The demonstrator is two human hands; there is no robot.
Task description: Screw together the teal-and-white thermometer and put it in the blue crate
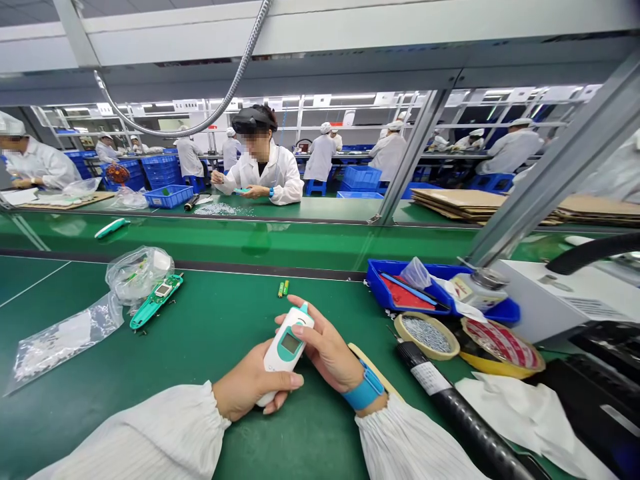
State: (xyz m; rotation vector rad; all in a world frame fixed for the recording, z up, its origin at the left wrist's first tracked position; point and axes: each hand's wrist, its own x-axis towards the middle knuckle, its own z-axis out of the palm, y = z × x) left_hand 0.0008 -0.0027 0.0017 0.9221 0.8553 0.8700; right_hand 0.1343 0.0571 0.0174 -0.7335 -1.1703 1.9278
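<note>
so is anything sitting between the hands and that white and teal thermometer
Nothing visible. The left hand and the right hand both already hold the thermometer directly, above a bare patch of the green table.

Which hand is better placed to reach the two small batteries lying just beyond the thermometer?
Probably the right hand: its fingers sit at the tip of the thermometer, nearest the batteries. The left hand wraps the thermometer's lower body, farther back.
</note>
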